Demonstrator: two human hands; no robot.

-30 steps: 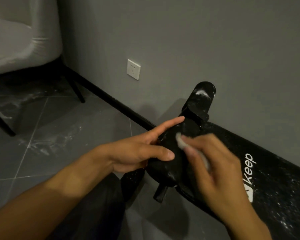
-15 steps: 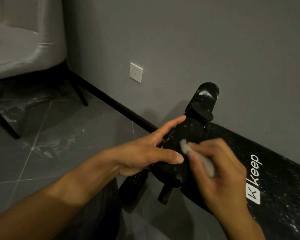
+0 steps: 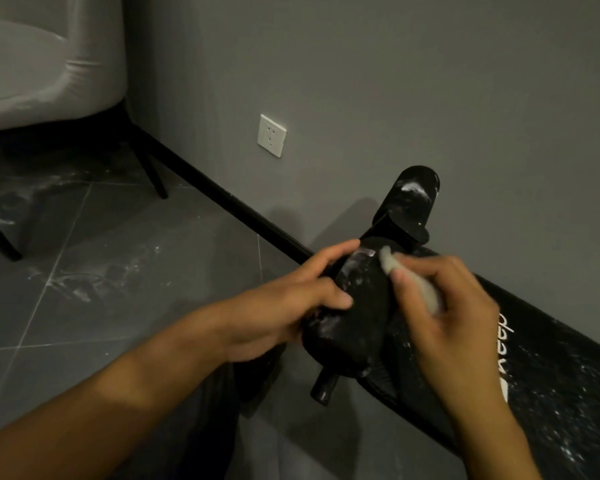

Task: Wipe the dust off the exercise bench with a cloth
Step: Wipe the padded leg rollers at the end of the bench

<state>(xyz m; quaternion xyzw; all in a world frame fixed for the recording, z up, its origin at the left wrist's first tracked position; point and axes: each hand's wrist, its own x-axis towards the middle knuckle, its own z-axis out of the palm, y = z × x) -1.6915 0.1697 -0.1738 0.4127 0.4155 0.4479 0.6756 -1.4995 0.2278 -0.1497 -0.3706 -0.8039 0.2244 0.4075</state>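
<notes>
White crumpled cloth (image 3: pixel 429 294), frame centre-right, pinched in right hand (image 3: pixel 454 320) fingers (image 3: pixel 433 266), tip touching black padded roller (image 3: pixel 361 306) of dusty black exercise bench (image 3: pixel 551 375). Left hand (image 3: pixel 284 313) grips roller. Cloth mostly hidden behind fingers.

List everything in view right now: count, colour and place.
exercise bench: one, black with white dust specks, along the wall at right
near roller pad: one, black, dusty, at the bench's end, centre
far roller pad: one, black with a white smear, against the wall behind the near one
cloth: one, pale, at the top of the near roller pad
socket: one, white, low on the grey wall
chair: one, light grey seat, black legs, upper left
floor: dark grey tiles with dust smears, left
left grip: holds the near roller pad from the left
right grip: pinches the cloth
</notes>
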